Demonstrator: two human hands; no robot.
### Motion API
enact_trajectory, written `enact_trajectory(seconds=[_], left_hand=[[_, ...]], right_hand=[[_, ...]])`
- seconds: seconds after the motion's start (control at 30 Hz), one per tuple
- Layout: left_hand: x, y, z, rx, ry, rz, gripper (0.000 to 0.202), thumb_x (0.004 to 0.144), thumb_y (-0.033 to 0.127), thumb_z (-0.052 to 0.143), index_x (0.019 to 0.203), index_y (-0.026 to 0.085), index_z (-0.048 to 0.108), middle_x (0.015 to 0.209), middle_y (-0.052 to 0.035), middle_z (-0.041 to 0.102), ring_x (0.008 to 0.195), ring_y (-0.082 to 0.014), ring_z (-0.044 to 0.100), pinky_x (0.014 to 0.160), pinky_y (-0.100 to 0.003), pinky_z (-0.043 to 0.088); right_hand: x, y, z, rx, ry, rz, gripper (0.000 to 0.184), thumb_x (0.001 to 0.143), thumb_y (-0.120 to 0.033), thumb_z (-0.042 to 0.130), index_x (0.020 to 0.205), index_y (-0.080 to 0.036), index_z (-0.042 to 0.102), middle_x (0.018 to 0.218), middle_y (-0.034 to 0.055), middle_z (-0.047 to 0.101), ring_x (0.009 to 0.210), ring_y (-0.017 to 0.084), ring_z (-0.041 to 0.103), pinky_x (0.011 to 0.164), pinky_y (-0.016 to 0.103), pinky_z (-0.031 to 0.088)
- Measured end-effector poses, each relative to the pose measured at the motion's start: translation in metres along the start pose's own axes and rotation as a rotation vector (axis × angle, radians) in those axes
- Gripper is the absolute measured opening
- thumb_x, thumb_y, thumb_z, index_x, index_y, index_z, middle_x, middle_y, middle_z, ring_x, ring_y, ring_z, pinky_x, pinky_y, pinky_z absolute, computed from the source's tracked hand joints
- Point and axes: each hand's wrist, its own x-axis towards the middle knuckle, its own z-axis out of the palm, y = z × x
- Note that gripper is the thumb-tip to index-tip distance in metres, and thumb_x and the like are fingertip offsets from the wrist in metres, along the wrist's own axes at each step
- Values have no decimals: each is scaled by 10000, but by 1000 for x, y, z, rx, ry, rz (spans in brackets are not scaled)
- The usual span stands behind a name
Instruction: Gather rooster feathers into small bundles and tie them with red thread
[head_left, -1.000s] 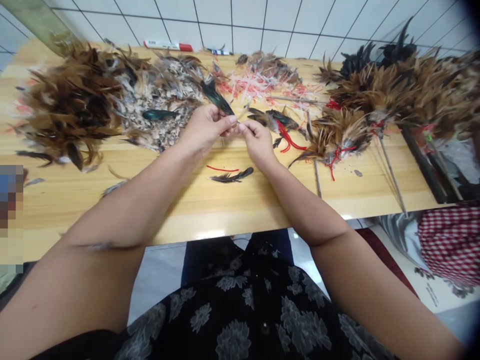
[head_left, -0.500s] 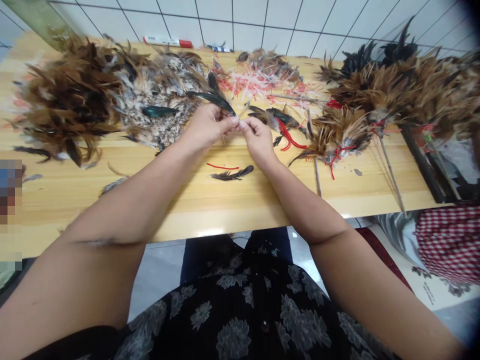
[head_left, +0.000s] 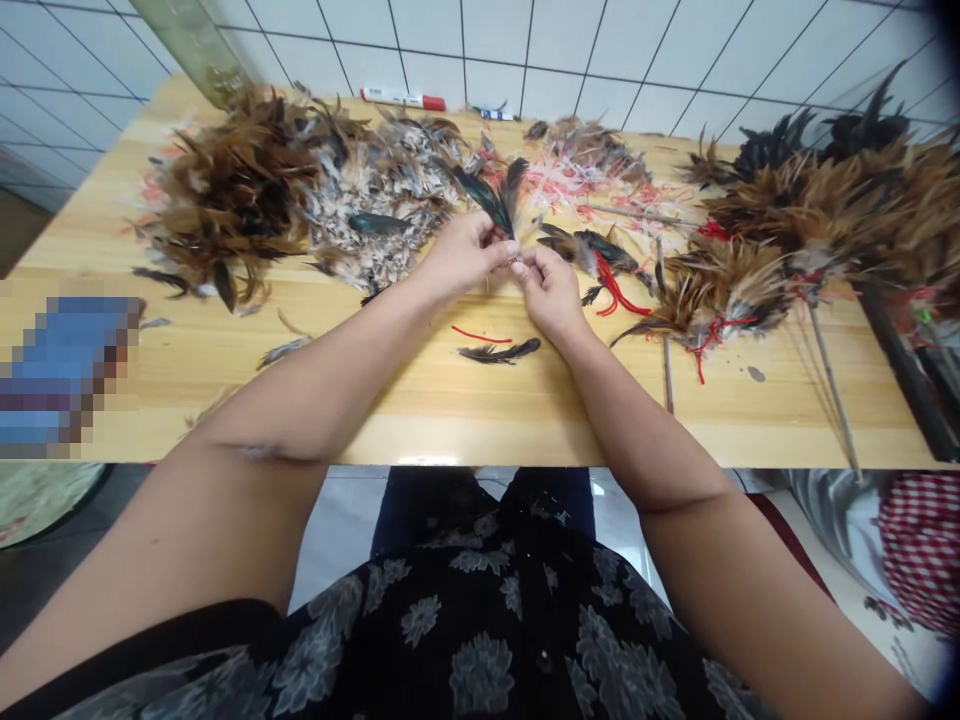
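Note:
My left hand (head_left: 463,256) and my right hand (head_left: 551,292) meet above the wooden table (head_left: 420,400), their fingertips pinching the base of a glossy dark green feather (head_left: 487,198). Its vane rises away from my fingers over a speckled feather pile (head_left: 382,205). Nearest my left hand, that pile holds a second iridescent feather (head_left: 377,223). Just beyond my right hand lie a dark feather tuft (head_left: 581,247) and a tangle of red thread (head_left: 616,287). Below my hands rest a loose dark feather (head_left: 501,350) and a short red thread (head_left: 480,334).
A brown feather heap (head_left: 232,190) lies at the left, pale trimmings (head_left: 570,180) at the back. Feather dusters on sticks (head_left: 727,285) crowd the right. A marker (head_left: 401,99) lies against the tiled wall (head_left: 600,50). A checked cloth (head_left: 922,550) sits below the table edge.
The whole view has shifted, with the table and hands lying further right and lower in the picture. The dark feather now stands more upright in my fingers.

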Motion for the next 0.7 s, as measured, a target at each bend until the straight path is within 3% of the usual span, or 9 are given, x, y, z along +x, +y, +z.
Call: enact_trajectory(seconds=[0.17,0.3,0.37,0.43,0.5,0.6,0.7], left_hand=[[-10,24,3,3,-10,-46,391,838,-81,1017,804,203,751,767,-12,678,864,-286,778,843,-354,609],[-9,52,-2,135,-121,-78,350,882,-73,993,794,205,800,777,-8,711,797,-256,702,845,-357,580],[-6,68,-22,307,-130,-87,314,940,-49,994,861,213,841,838,-11,744,856,-268,708,949,-385,602],[-2,82,-54,535,24,-27,339,918,-87,989,925,230,867,933,-12,753,1005,-293,710,1147,-425,580],[0,88,-93,810,170,11,445,790,-132,1044,832,252,823,888,-14,644,1156,-341,644,1360,-475,469],[1,80,-137,1062,181,-92,538,648,-142,1075,705,273,736,795,11,429,982,-307,469,1349,-470,463],[0,60,-149,1083,125,-60,546,603,-4,1165,682,282,706,812,5,363,947,-290,341,1406,-487,406]], right_hand=[[3,-8,-8,143,-1,48,523,1128,-772,888,1070,-253,855,1056,65,811,1047,276,708,1059,444,630],[4,-17,-15,200,-34,84,548,1097,-732,937,893,-251,773,949,32,749,1027,250,693,1042,414,605],[5,-20,-16,217,-25,99,523,1119,-672,917,870,-254,725,931,19,724,996,230,667,1027,395,591],[5,-20,-14,242,-15,110,494,1142,-628,880,874,-258,691,920,9,702,964,215,634,1007,383,571],[6,-19,-10,269,-7,113,467,1149,-607,854,892,-263,673,904,1,673,930,206,604,959,375,541],[7,-16,-3,295,3,104,448,1139,-616,845,922,-268,663,904,-4,644,906,204,591,894,372,507],[8,-15,1,281,18,86,460,1120,-638,864,930,-268,667,941,8,664,929,211,618,927,387,537]])
